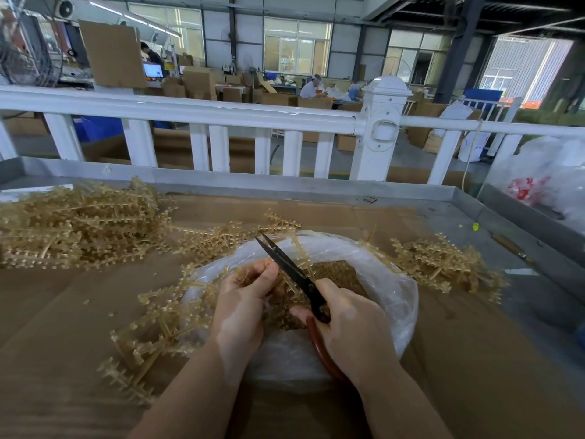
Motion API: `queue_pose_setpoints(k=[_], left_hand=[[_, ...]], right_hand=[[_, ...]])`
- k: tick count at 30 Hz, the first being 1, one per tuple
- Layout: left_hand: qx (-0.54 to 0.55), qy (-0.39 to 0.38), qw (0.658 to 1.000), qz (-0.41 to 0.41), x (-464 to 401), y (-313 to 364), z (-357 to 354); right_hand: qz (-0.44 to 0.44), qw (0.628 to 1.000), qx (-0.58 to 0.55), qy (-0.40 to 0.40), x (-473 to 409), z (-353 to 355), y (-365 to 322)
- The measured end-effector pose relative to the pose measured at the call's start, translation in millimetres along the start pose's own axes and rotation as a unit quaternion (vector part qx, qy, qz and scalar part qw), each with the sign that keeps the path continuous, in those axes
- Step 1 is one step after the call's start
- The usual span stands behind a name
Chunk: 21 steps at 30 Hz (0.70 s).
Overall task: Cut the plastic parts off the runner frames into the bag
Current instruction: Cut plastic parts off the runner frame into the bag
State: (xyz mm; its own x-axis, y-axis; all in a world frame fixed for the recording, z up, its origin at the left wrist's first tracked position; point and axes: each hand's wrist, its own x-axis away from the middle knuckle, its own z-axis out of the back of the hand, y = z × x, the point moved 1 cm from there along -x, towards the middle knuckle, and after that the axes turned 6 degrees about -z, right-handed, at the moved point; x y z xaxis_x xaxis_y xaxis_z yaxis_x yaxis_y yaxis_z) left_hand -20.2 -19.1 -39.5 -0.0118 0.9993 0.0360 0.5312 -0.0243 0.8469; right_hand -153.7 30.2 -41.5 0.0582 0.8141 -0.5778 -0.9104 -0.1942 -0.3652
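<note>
At the centre of the frame the left hand pinched a tan runner frame between thumb and fingers, holding it over the mouth of the clear plastic bag. The right hand had its grip clenched round the reddish-brown handles of the scissors, whose dark blades stood slightly parted and pointed toward the upper left, crossing the held frame just beside the left fingertips. Inside the bag lay a heap of small cut parts, partly hidden by both hands.

The bag sat on brown cardboard sheeting covering the counter. A large tangled pile of runner frames filled the left middle of the frame, a smaller pile lay to the right of the bag, and a few frames sprawled at lower left, touching the bag's edge. A white railing ran across the upper part of the frame behind the counter.
</note>
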Motion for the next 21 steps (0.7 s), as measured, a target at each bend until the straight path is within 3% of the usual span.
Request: queue_pose_setpoints(k=[8,15,21], left_hand=[[-0.019,0.008,0.999,-0.025,-0.6,-2.8,0.1],[0.063,-0.012,0.998,0.009,-5.8,-3.0,3.2],[0.093,0.015,0.995,-0.043,-7.1,-7.3,2.3]], right_hand=[[-0.004,1.000,0.011,-0.011,-1.7,-3.2,3.2],[-0.018,1.000,0.015,0.007,-0.3,-2.8,3.8],[-0.028,0.999,0.002,0.018,0.3,-1.2,5.1]])
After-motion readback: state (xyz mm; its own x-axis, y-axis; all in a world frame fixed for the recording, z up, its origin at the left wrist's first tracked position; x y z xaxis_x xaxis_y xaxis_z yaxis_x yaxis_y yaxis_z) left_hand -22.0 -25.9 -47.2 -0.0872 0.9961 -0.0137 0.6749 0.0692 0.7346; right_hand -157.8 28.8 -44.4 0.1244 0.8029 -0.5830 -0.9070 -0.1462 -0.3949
